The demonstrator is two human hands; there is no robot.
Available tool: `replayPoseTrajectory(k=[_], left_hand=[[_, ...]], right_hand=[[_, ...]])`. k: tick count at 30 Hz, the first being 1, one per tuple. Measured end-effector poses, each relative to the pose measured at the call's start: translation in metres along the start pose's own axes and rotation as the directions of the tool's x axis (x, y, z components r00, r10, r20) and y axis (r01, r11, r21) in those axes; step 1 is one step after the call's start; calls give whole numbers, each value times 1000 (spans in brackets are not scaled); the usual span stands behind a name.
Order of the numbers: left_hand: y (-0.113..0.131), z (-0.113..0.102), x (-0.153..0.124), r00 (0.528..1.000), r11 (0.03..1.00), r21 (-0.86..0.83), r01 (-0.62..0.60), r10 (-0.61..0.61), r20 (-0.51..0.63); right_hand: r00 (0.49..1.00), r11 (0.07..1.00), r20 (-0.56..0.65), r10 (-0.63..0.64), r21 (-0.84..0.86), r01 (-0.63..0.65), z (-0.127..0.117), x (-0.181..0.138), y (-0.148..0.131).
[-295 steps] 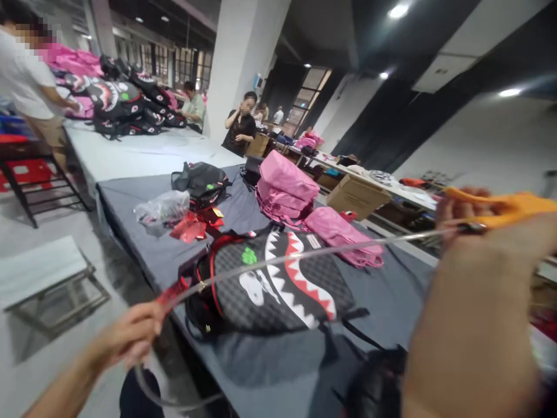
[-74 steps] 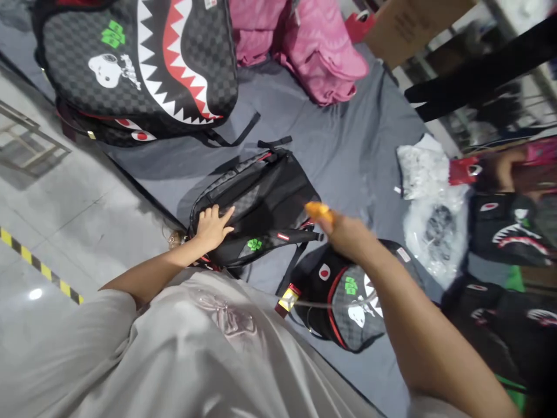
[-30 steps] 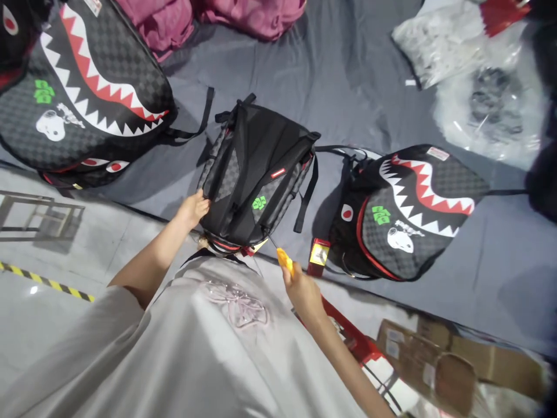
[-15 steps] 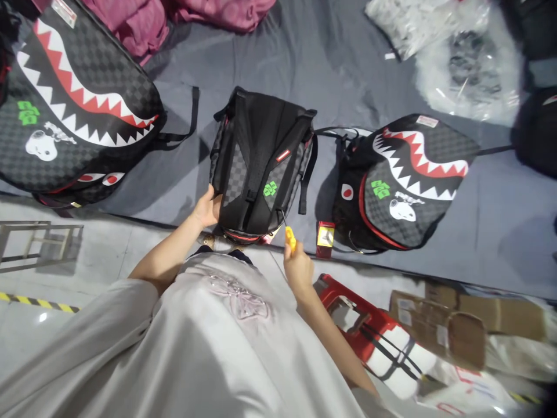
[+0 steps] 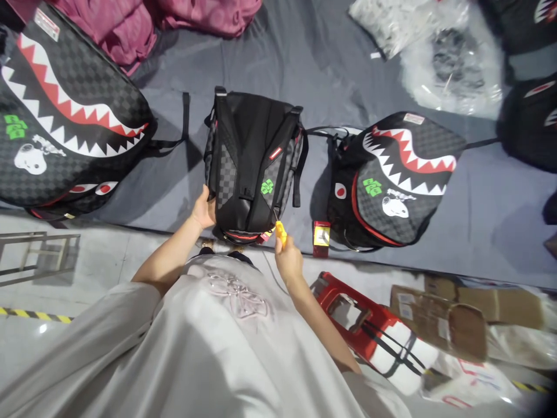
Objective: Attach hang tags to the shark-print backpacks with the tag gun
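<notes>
A black checkered backpack [image 5: 255, 162] lies straps-up on the grey table cloth [image 5: 304, 69], its bottom at the near edge. My left hand [image 5: 203, 207] grips its lower left corner. My right hand [image 5: 288, 260] is closed round a yellow-handled tool [image 5: 281, 232], whose thin metal tip touches the backpack's lower right corner. A clear thin cord hangs down from that hand.
Shark-mouth backpacks lie to the left [image 5: 61, 128] and right [image 5: 391, 180], the right one with a red and yellow tag [image 5: 321, 237]. Pink bags [image 5: 130, 29] and plastic wrapping [image 5: 452, 58] are farther back. A red stool [image 5: 348, 307] and flat cardboard [image 5: 456, 313] sit on the floor.
The backpack has turned to lie square with the table edge under my left hand. My right hand has brought the tool's tip against its lower right corner.
</notes>
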State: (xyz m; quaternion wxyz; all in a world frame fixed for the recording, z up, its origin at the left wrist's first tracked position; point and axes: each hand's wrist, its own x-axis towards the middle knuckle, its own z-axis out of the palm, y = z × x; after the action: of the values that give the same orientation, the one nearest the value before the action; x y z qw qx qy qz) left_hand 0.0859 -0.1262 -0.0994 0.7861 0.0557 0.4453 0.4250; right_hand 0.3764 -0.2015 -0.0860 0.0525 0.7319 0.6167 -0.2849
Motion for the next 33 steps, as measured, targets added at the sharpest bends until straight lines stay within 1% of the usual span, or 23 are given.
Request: replayPoseTrajectory(k=[4, 7, 10, 13, 15, 17, 19, 20, 21, 22, 23, 24, 25, 26, 27, 28, 29, 30, 31, 33], left_hand=[[2, 6, 0, 1000, 999, 40, 7, -7, -6], [4, 11, 0, 999, 997, 73, -32, 33, -14], [5, 14, -2, 995, 993, 63, -96, 96, 3], [5, 15, -3, 994, 993, 50, -105, 104, 21], [6, 18, -1, 995, 994, 50, -95, 94, 30], [8, 22, 0, 996, 994, 66, -91, 89, 29], [10, 27, -2, 995, 988, 124, -95, 96, -1], [9, 30, -6, 993, 979, 181, -97, 106, -41], [7, 34, -11, 983, 957, 267, -110, 144, -111], [3, 37, -17, 954, 909, 393, -136, 227, -194], [-3, 40, -24, 899, 812, 560, -164, 356, -253], [-10, 43, -31, 828, 646, 742, -180, 507, -241], [-19, 46, -36, 766, 408, 895, -180, 629, -133], [-28, 49, -38, 736, 126, 976, -179, 675, 48], [-36, 53, -38, 745, -148, 971, -187, 622, 238], [-43, 56, -35, 776, -366, 908, -206, 504, 380], [-49, 59, -29, 808, -516, 826, -226, 375, 455], [-52, 61, -23, 834, -612, 753, -240, 268, 483], [-52, 62, -16, 851, -673, 698, -244, 197, 487], [-49, 62, -4, 862, -732, 627, -266, 111, 495]], right_hand=[[1000, 1000, 11, 25, 12, -25, -3, 6, -2], [1000, 999, 19, 25, 21, -25, -7, 1, 2], [999, 997, 39, 36, 72, -39, -7, -30, 17], [991, 994, 129, 39, 100, -52, -1, -74, 29], [977, 996, 213, 15, 85, -34, 4, -93, 26], [961, 999, 277, -16, 50, 2, 8, -98, 14], [948, 1000, 317, -20, -3, 22, 10, -93, -2], [943, 999, 332, -6, -36, 19, 10, -89, -9], [938, 997, 345, 21, -71, 4, 10, -86, -14], [933, 995, 356, 46, -96, -13, 9, -83, -19], [929, 994, 365, 58, -104, -21, 8, -82, -23], [926, 995, 373, 55, -98, -20, 7, -82, -27], [923, 997, 382, 39, -80, -10, 7, -82, -30], [922, 998, 387, 16, -55, 6, 7, -82, -33], [922, 999, 386, -1, -39, 17, 7, -83, -36], [924, 999, 383, 0, -38, 15, 7, -84, -39], [925, 999, 378, 22, -51, -2, 8, -84, -41], [926, 997, 374, 54, -70, -30, 9, -85, -42], [925, 995, 371, 82, -78, -57, 10, -85, -43], [925, 995, 367, 103, -51, -91, 11, -86, -42]])
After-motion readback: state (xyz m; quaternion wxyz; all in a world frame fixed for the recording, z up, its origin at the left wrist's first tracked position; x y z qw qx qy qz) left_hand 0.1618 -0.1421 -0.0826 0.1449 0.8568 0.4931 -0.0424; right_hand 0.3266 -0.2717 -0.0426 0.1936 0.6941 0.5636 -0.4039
